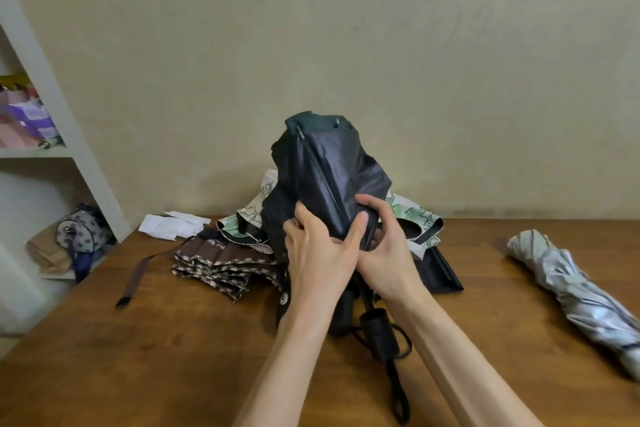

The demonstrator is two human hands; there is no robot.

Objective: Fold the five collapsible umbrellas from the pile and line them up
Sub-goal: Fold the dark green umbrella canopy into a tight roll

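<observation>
Gripping the black umbrella (pixel 329 163) low on its loose canopy, both hands hold it upright over the table (pixel 138 357). The left hand (pixel 318 253) wraps the fabric with its thumb pressed across the front, and the right hand (pixel 384 250) curls its fingers over the folds, touching the left. The canopy is bunched and unrolled, with rib tips poking out at its top. Below the hands the umbrella's handle (pixel 377 333) points toward the camera, and its wrist strap (pixel 398 402) trails onto the table; the shaft between them is mostly hidden by the forearms. Just left of the black umbrella lies a brown checked umbrella (pixel 221 260), collapsed but loose, its strap stretched out. Behind the black umbrella a leaf-print umbrella (pixel 415 218) is largely hidden, only its edges showing on both sides. A piece of dark fabric (pixel 440 270) lies just right of it; what it belongs to is unclear. Well to the right lies a rolled silver umbrella (pixel 571 291), its near end cut off by the frame. Far left behind sits a white cloth (pixel 169 224), hard to identify.
</observation>
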